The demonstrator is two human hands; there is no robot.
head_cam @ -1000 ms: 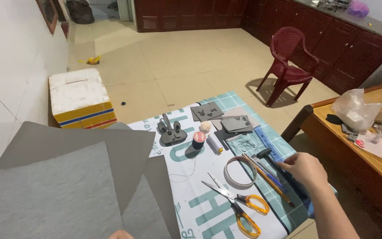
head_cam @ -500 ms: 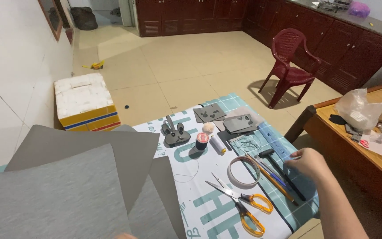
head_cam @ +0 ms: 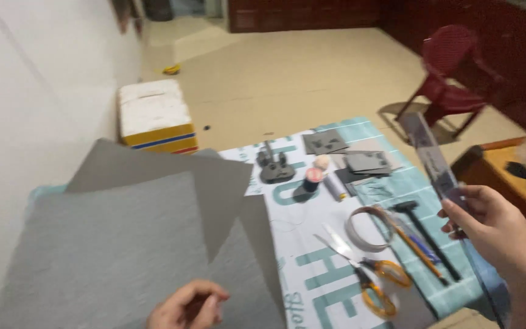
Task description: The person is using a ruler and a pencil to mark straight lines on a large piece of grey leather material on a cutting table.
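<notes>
Right hand (head_cam: 488,225) grips ruler (head_cam: 433,159) — left hand (head_cam: 187,304) on grey sheet (head_cam: 111,244).

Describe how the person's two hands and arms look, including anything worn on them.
Both are bare. The right hand wears no glove, ring or watch that shows, and its forearm runs uncovered to the frame's lower edge, with no sleeve in view. Of the left hand only the curled fingers and knuckles show, also ungloved; its wrist and arm are out of frame.

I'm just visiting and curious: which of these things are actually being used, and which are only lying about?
In use:
right hand holding a ruler
left hand on grey sheets

Lying about:
scissors
tape ring
hammer
thread spool
foam box
red chair
</notes>
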